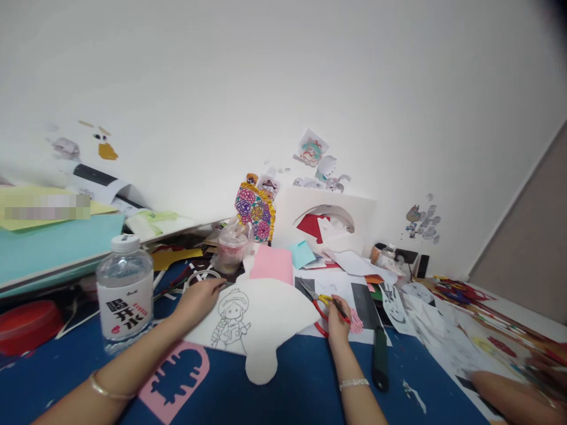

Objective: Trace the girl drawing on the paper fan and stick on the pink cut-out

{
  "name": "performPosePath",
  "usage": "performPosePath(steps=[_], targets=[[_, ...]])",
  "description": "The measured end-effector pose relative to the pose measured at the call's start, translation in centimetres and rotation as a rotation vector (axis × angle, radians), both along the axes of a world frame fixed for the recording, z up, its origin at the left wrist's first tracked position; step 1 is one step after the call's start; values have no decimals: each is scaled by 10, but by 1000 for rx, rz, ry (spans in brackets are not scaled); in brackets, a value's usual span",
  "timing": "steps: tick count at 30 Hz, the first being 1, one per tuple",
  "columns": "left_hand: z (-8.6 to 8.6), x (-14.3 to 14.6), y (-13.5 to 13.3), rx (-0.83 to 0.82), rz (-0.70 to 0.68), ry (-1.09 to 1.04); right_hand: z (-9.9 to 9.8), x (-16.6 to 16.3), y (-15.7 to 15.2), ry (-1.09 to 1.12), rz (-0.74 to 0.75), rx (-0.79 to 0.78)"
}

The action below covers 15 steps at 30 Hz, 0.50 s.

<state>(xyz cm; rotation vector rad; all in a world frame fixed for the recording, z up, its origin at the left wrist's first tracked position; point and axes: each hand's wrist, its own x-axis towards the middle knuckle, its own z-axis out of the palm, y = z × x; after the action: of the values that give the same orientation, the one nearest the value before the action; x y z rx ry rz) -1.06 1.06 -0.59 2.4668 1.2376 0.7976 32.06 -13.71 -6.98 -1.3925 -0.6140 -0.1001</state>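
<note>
A white fan-shaped paper [279, 313] lies flat with a rounded handle tab toward me. A line drawing of a girl with a hat and braid [230, 321] is on its left part. My left hand [201, 301] is at the paper's upper left edge, fingers closed on it. My right hand [339, 319] is just off the paper's right tip, fingers curled round a thin black and red pen-like thing [342, 310]. Scissors [319, 307] with red and yellow handles lie against those fingers. A pink cut-out sheet [195, 366] lies below my left forearm.
A water bottle [124, 295] and a red lid [29, 324] stand at left. A plastic cup [231, 248] sits behind the paper. A dark green-handled tool [380, 360] lies at right. Another person's arm [509, 392] reaches in from the lower right. Paper scraps line the wall.
</note>
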Motion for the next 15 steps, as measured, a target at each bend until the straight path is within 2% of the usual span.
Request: performPosePath(steps=[5,9,15], targets=[[2,1,-4,33,27,-14,5,-4,1,13,8,-29],[-4,6,-2,38,-47,-68,4,-2,5,28,-14,-74],[-7,9,2,-75,-115,-258,4,-1,6,25,-55,-119]])
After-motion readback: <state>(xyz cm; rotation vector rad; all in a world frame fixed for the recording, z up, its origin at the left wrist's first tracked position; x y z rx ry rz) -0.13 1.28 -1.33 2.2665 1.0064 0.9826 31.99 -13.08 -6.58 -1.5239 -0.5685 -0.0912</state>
